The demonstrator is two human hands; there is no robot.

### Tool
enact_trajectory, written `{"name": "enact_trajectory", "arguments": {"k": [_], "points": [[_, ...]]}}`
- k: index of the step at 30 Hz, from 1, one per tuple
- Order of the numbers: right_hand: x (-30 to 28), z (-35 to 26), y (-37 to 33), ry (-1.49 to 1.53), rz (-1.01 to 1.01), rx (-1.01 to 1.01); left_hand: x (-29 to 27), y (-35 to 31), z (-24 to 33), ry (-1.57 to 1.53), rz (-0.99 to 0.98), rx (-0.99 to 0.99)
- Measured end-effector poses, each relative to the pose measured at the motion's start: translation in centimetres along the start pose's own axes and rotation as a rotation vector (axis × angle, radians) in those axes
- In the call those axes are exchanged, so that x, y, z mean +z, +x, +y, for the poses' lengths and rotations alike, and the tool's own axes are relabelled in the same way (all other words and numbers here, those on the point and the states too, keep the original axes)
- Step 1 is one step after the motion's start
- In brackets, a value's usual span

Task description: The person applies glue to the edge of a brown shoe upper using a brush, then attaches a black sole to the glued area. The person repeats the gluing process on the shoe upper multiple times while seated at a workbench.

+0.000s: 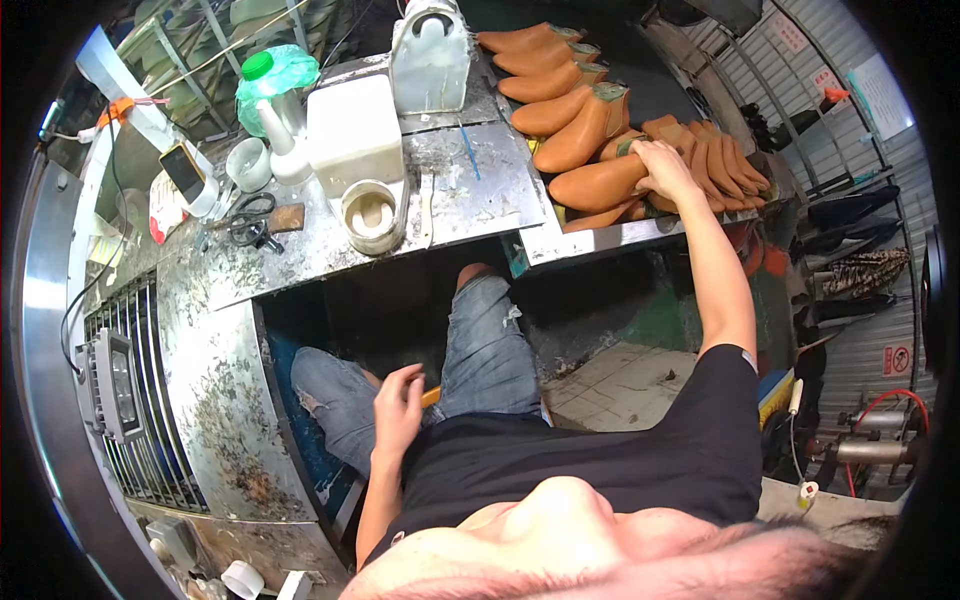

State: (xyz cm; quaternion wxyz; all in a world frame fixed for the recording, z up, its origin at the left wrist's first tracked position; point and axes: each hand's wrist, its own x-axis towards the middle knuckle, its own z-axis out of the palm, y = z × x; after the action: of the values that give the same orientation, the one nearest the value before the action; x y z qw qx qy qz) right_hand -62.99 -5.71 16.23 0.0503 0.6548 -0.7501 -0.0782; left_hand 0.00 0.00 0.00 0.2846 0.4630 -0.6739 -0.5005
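Benchtop middle: you have a mostly bare path across the metal benchtop (500,200) between the open jar (375,244) and the tan shoes (555,114) (one thin blue stick (469,150) lies there).
Benchtop left: the tall white container (353,130) and jar block you; black scissors (250,216) lie farther left.
Shoe row: shoes crowd both sides of your right hand (662,170), which grips one.
Lap: your left hand (399,402) has open air toward the bench edge.

Bright, whitish light fell across the desk (500,190), glaring on its metal top and nearly bleaching the white container (352,130) at upper centre. The brown shoes (598,187) caught soft highlights. Deep shadow lay below the desk. Lines bent toward the rim, black rounded the corners, and the lower edge looked soft.
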Motion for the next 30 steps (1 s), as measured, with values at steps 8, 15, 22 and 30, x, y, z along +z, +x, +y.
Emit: {"name": "enact_trajectory", "arguments": {"k": [8,15,22,30], "points": [[-3.8,-4.9,-8.0,0.267,0.192,0.117,-0.6,1.9,1.6,0.068,-0.196,0.204],[-4.1,-13.4,-14.7,1.242,0.146,0.122,-3.5,2.4,1.8,-0.296,-0.27,-0.009],[6.2,-36.7,-10.9,1.825,-0.695,-0.245,-4.7,2.2,2.7,-1.265,-0.162,0.177],[10.1,-51.1,-8.9,1.956,-1.302,-0.399,-11.6,-4.9,2.7,-1.438,0.601,-0.045]]}}
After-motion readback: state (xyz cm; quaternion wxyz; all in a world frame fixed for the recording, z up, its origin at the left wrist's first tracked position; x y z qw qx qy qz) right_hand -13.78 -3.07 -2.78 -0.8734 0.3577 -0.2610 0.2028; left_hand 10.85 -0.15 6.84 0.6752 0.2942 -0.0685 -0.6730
